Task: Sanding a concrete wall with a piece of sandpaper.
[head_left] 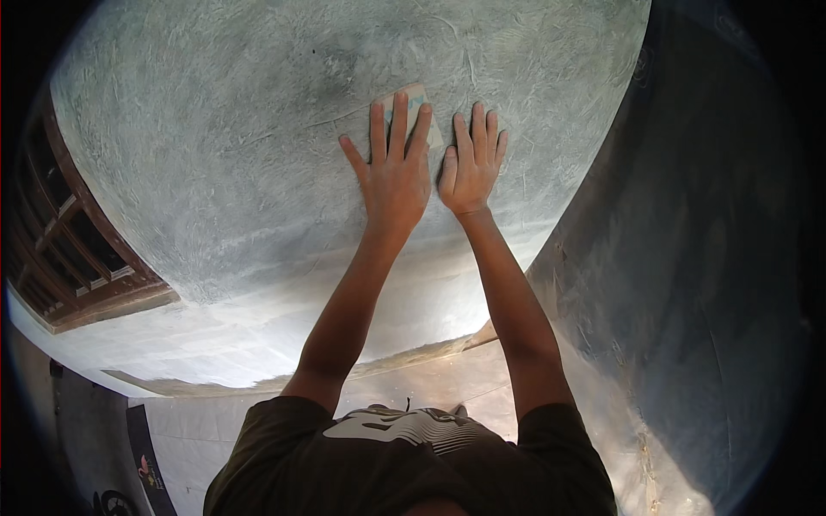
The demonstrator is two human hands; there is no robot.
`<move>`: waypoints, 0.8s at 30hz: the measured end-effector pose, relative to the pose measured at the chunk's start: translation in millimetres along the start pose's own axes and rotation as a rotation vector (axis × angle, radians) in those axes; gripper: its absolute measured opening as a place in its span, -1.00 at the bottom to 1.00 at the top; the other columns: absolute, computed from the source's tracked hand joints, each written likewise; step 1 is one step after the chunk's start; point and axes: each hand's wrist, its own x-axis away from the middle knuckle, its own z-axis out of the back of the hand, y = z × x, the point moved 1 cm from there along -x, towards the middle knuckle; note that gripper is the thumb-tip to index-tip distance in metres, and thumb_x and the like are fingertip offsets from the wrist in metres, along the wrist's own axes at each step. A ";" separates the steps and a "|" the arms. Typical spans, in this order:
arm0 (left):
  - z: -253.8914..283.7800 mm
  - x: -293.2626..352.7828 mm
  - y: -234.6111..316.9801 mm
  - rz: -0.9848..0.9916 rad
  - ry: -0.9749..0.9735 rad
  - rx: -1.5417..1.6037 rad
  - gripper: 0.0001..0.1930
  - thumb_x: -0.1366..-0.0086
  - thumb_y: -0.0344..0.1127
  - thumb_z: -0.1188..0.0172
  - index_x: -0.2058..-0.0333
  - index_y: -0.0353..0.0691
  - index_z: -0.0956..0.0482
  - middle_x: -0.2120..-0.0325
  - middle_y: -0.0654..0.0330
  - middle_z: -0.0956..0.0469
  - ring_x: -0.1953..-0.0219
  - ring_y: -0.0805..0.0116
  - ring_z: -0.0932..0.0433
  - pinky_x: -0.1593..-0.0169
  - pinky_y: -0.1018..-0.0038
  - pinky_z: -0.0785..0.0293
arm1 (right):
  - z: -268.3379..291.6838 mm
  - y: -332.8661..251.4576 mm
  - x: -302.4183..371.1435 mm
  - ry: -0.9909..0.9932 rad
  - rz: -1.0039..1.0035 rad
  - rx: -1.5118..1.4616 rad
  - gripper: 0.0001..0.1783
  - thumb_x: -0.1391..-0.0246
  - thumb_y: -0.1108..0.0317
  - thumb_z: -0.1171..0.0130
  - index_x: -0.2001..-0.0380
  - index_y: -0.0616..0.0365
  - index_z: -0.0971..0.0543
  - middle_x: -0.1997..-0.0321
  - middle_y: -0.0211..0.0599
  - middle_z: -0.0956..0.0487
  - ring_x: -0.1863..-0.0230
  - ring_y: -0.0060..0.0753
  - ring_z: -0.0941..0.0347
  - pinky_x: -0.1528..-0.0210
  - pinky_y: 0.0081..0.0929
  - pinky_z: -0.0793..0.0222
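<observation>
My left hand lies on the grey plastered wall with its fingers spread. Under those fingers a pale sheet with blue-green print, which looks like sandpaper, is pressed to the wall. Part of the sheet shows between and beside the fingers; the rest is hidden by the hand. Just to the right, my right hand rests flat on the wall, fingers stretched out and thumb beside them. No object shows in it. Both arms are raised and reach forward.
A brown wooden window frame with dark panes is at the left. To the right stands a darker, shaded wall. Light-coloured floor shows below, and part of a wheel is at the lower left.
</observation>
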 end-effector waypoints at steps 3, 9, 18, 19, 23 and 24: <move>-14.9 33.2 -7.4 0.027 0.022 -0.033 -0.41 -0.42 -0.20 -0.09 -0.40 0.17 -0.21 -0.50 0.24 0.07 -0.52 -0.04 0.18 -0.26 -0.58 0.37 | -1.1 1.1 -0.2 0.007 -0.002 0.005 -0.44 -0.20 0.25 0.09 -0.27 0.10 -0.45 -0.50 -0.02 -0.20 -0.54 0.17 0.05 -0.45 0.31 0.30; 24.1 -46.6 -8.0 -0.048 0.160 -0.040 -0.39 -0.39 -0.20 -0.12 -0.39 0.17 -0.23 -0.50 0.22 0.06 -0.52 -0.04 0.17 -0.26 -0.57 0.44 | 0.6 -2.4 -0.6 0.003 -0.010 -0.016 -0.43 -0.20 0.26 0.09 -0.28 0.11 -0.44 -0.50 -0.01 -0.19 -0.54 0.19 0.06 -0.45 0.31 0.32; 11.0 -33.5 5.2 -0.103 0.074 -0.025 -0.35 -0.30 -0.24 -0.19 -0.37 0.18 -0.28 -0.49 0.31 0.01 -0.53 0.13 0.15 -0.30 -0.51 0.36 | 1.8 -3.1 6.2 -0.018 -0.047 -0.050 -0.41 -0.22 0.24 0.11 -0.30 0.15 -0.39 -0.51 0.03 -0.15 -0.54 0.23 0.08 -0.46 0.32 0.40; 11.0 -43.6 4.4 -0.164 0.098 -0.048 -0.36 -0.31 -0.24 -0.18 -0.37 0.13 -0.28 -0.49 0.35 0.02 -0.53 0.17 0.15 -0.31 -0.49 0.32 | 2.9 -6.0 1.7 -0.028 -0.065 -0.068 -0.40 -0.26 0.21 0.13 -0.33 0.18 -0.35 -0.52 0.04 -0.13 -0.54 0.25 0.09 -0.46 0.33 0.42; 13.1 -42.6 -2.2 -0.262 0.079 -0.071 -0.35 -0.30 -0.25 -0.17 -0.37 0.03 -0.27 -0.49 0.37 0.01 -0.53 0.23 0.17 -0.32 -0.47 0.32 | 12.3 -27.9 -16.8 0.145 -0.051 -0.352 -0.32 -0.32 0.08 0.16 -0.38 0.28 -0.22 -0.53 0.05 -0.10 -0.54 0.27 0.11 -0.45 0.36 0.43; 16.9 -43.3 -1.7 -0.269 0.052 -0.038 -0.36 -0.30 -0.25 -0.16 -0.37 -0.01 -0.27 -0.48 0.36 -0.02 -0.52 0.26 0.12 -0.36 -0.38 0.27 | 10.7 -34.4 -28.8 0.143 0.010 -0.419 -0.25 -0.33 -0.02 0.16 -0.39 0.31 -0.17 -0.53 0.07 -0.09 -0.54 0.28 0.12 -0.44 0.38 0.41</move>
